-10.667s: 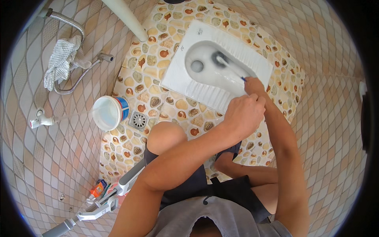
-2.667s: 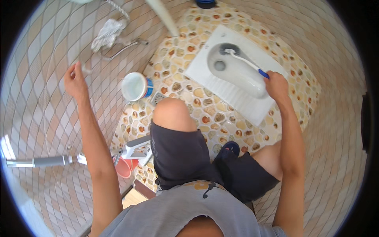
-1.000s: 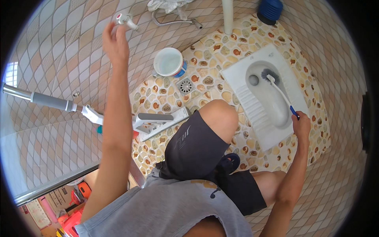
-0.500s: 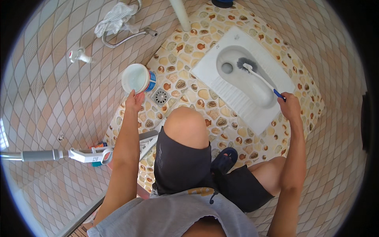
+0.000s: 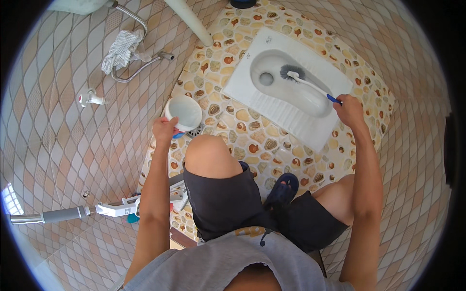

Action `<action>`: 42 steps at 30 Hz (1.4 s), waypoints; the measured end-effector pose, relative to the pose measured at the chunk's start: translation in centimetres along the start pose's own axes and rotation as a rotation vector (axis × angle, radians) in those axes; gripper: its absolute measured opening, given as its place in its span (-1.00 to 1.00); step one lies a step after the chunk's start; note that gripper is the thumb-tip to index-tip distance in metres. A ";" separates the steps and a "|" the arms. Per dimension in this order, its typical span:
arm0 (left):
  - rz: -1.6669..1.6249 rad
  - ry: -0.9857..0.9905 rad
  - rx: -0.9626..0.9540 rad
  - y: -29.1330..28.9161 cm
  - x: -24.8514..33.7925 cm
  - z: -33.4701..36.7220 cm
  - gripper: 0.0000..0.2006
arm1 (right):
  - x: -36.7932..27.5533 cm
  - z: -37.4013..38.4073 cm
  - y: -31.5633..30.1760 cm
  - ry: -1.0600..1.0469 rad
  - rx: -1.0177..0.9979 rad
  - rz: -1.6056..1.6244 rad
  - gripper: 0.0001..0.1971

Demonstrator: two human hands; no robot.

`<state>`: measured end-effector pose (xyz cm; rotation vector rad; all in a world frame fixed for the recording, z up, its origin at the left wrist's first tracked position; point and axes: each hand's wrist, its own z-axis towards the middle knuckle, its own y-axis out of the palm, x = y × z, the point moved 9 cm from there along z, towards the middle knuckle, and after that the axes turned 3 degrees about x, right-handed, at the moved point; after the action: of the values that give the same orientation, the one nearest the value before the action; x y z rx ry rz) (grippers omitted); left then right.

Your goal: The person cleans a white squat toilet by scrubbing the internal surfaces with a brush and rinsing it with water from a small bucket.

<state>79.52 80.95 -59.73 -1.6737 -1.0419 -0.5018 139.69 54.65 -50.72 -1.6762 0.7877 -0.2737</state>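
Observation:
My left hand [image 5: 164, 129] is closed on the rim of a white plastic bucket [image 5: 189, 104] with blue on its outside. The bucket's mouth faces up at a slight tilt, and pale water seems to be inside. Its body partly covers the round floor drain [image 5: 195, 131]. My right hand [image 5: 350, 112] grips the blue end of a white-handled toilet brush [image 5: 313, 86]. The brush's grey bristles rest in the basin of a white squat toilet [image 5: 272, 104], beside the round drain hole.
On the left wall are a tap [image 5: 92, 99], a metal hose [image 5: 127, 78] and a white mesh cloth [image 5: 121, 48]. A white pipe [image 5: 189, 22] rises at the back. A mop-like handle [image 5: 63, 214] lies at lower left. Shell-patterned tiles [image 5: 252, 136] cover the floor.
My left hand has shifted the bucket rightward, partly over the floor drain, and its tilt has changed. The brush stays in the basin with little movement. The whole view has shifted slightly.

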 end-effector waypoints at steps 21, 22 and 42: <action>-0.300 -0.137 0.032 -2.4 -1.7 -2.1 -0.80 | 3.6 -0.7 4.8 0.004 -0.145 0.103 -0.67; -0.285 -0.142 0.017 -2.4 -1.7 -2.2 -0.80 | 3.6 -0.9 5.5 0.015 -0.203 0.093 -0.67; 0.105 0.080 -0.357 11.6 8.0 -6.8 -0.67 | -3.9 -6.7 11.7 0.008 -0.199 0.299 -0.71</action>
<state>94.52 77.02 -57.65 -1.9920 -0.8353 -0.7105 128.88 51.10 -58.92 -1.7134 1.0862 0.0067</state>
